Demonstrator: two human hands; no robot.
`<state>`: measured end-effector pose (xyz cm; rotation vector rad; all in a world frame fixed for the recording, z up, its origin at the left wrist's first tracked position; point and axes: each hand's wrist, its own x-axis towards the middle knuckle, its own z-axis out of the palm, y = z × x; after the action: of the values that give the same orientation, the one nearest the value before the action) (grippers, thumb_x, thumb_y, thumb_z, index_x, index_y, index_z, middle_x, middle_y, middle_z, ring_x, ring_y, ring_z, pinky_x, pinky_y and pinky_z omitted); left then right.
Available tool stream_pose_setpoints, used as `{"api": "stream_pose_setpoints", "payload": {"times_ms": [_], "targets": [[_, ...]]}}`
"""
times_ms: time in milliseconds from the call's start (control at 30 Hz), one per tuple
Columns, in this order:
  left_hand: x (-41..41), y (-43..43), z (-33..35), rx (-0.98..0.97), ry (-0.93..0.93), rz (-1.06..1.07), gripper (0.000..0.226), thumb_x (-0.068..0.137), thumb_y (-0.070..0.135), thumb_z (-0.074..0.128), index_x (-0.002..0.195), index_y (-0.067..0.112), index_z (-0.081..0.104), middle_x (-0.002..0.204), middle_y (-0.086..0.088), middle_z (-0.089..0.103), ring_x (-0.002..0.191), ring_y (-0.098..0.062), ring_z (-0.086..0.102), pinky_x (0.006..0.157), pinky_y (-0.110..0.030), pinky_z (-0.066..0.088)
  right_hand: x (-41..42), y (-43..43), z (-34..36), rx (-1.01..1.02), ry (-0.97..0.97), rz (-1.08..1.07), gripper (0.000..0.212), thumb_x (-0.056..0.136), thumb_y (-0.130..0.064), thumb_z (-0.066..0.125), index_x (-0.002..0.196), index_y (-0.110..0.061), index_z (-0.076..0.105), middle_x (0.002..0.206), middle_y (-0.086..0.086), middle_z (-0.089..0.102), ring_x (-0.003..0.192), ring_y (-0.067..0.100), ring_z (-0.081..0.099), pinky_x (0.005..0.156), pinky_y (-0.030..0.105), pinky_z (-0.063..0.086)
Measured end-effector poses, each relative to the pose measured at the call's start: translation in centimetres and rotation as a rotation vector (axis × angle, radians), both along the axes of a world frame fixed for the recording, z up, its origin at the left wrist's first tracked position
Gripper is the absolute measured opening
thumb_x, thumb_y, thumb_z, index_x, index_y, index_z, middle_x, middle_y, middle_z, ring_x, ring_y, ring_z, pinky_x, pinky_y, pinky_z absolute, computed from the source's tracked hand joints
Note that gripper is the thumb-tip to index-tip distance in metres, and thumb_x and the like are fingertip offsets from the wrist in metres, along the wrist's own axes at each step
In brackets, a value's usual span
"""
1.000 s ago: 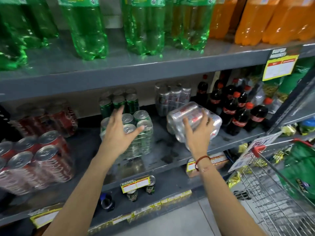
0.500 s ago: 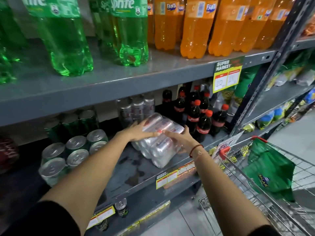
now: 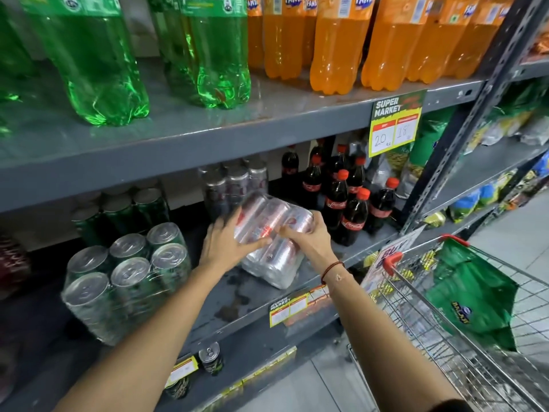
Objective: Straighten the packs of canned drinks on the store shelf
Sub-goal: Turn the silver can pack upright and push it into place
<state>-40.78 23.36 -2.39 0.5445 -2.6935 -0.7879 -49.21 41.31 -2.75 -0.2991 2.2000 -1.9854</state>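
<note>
Our two hands on the silver can pack

The wire shopping cart (image 3: 463, 367) carries a green bag (image 3: 475, 295); our left hand (image 3: 228, 248) and right hand (image 3: 309, 239) close their grip around the shrink-wrapped pack of silver cans (image 3: 276, 257), tilted on the grey metal shelf (image 3: 208, 295).

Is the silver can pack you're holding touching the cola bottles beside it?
Cannot tell. In the head view the silver can pack, tilted between left hand and right hand, overlaps the cola bottles, but depth is unclear and motion blur hides any gap.

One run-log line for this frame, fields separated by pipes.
stage: straightening | left hand: gripping silver can pack | right hand: gripping same pack | pack: tilted on middle shelf | green can pack: upright, untouched
</note>
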Motion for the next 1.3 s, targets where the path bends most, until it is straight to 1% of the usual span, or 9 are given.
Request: {"api": "stream_pose_setpoints", "payload": {"times_ms": [133, 300, 500, 600, 700, 833, 1000, 1100, 1300], "targets": [[2.5, 2.4, -2.7, -0.017, 0.208, 0.107, 0.118, 0.057, 0.084, 0.046, 0.147, 0.015, 0.016, 0.14, -0.022, 0.035, 0.126, -0.039, 0.037, 0.103, -0.048, 0.034, 0.2, 0.1, 0.9, 0.073, 0.332, 0.139, 0.062, 0.054, -0.034, 0.085, 0.106, -0.031, 0.051, 0.114, 0.003, 0.059, 0.105, 0.02, 0.06, 0.091, 0.04, 0.051], [3.3, 4.8, -4.6, -0.114, 0.168, 0.164, 0.117, 0.069, 0.073, 0.046, 0.144, -0.005, 0.002, 0.142, -0.035, 0.026, 0.124, -0.048, 0.039, 0.096, -0.053, 0.042, -0.2, 0.7, 0.3, 0.217, 0.624, 0.24, 0.069, 0.059, -0.032, 0.085, 0.116, -0.029, 0.046, 0.13, -0.004, 0.04, 0.128, -0.009, 0.031, 0.105, 0.011, 0.028], [3.3, 4.7, -5.2, -0.014, 0.042, 0.168, 0.114, 0.074, 0.066, 0.046, 0.141, -0.004, -0.013, 0.146, -0.035, 0.021, 0.127, -0.046, 0.04, 0.099, -0.045, 0.042, 1.3, 0.6, -1.2, 0.391, 0.818, 0.231, 0.067, 0.067, -0.036, 0.082, 0.118, -0.004, 0.053, 0.144, 0.018, 0.035, 0.139, 0.031, 0.024, 0.111, 0.061, 0.025], [3.6, 3.2, -4.1, 0.065, 0.088, 0.156, 0.111, 0.075, 0.058, 0.06, 0.146, 0.003, -0.006, 0.151, -0.025, 0.018, 0.131, -0.042, 0.037, 0.096, -0.048, 0.043, 1.1, 1.2, -1.2, 0.367, 0.708, 0.222, 0.073, 0.072, -0.05, 0.074, 0.131, -0.02, 0.044, 0.152, 0.009, 0.024, 0.143, 0.018, 0.022, 0.11, 0.033, 0.034], [4.7, 4.2, -2.4, 0.165, 0.25, 0.263, 0.105, 0.074, 0.061, 0.057, 0.148, 0.011, 0.001, 0.152, -0.02, 0.014, 0.135, -0.039, 0.029, 0.101, -0.049, 0.037, 0.1, 1.5, 0.1, 0.164, 0.512, 0.146, 0.062, 0.078, -0.058, 0.059, 0.133, -0.042, 0.035, 0.148, 0.0, 0.027, 0.13, -0.009, 0.027, 0.099, 0.004, 0.024], [4.6, 10.9, -0.5, 0.328, 0.259, 0.194, 0.12, 0.064, 0.072, 0.057, 0.147, 0.019, -0.012, 0.157, -0.017, -0.006, 0.141, -0.034, 0.016, 0.105, -0.045, 0.032, -2.7, 0.5, 1.5, 0.094, 0.18, 0.241, 0.062, 0.086, -0.052, 0.055, 0.14, -0.028, 0.037, 0.139, -0.001, 0.044, 0.128, 0.011, 0.041, 0.104, 0.026, 0.034], [0.6, 13.5, 0.6, 0.452, 0.189, 0.202, 0.131, 0.063, 0.033, 0.083, 0.144, 0.028, -0.019, 0.151, -0.025, -0.025, 0.143, -0.039, -0.005, 0.111, -0.048, 0.021, -3.4, 0.3, 1.7, 0.074, 0.082, 0.308, 0.039, 0.085, -0.053, 0.057, 0.12, -0.035, 0.054, 0.122, -0.006, 0.059, 0.119, 0.015, 0.054, 0.088, 0.022, 0.043], [-0.2, 11.9, 0.1, 0.433, 0.205, 0.244, 0.125, 0.058, 0.026, 0.086, 0.146, 0.029, -0.002, 0.153, -0.027, -0.012, 0.142, -0.041, 0.007, 0.109, -0.046, 0.025, -1.7, 0.7, 0.6, 0.012, 0.149, 0.193, 0.033, 0.084, -0.054, 0.058, 0.111, -0.035, 0.056, 0.115, -0.005, 0.064, 0.113, 0.014, 0.058, 0.097, 0.029, 0.045], [0.1, 3.6, 1.2, 0.379, 0.099, -0.105, 0.115, 0.045, 0.019, 0.092, 0.141, 0.028, 0.03, 0.14, -0.003, 0.048, 0.127, -0.02, 0.045, 0.099, -0.019, 0.033, 5.2, 0.2, -1.7, 0.095, 0.302, -0.126, 0.067, 0.081, -0.069, 0.041, 0.137, -0.031, 0.04, 0.118, -0.006, 0.046, 0.112, 0.009, 0.046, 0.097, 0.024, 0.033]]}}
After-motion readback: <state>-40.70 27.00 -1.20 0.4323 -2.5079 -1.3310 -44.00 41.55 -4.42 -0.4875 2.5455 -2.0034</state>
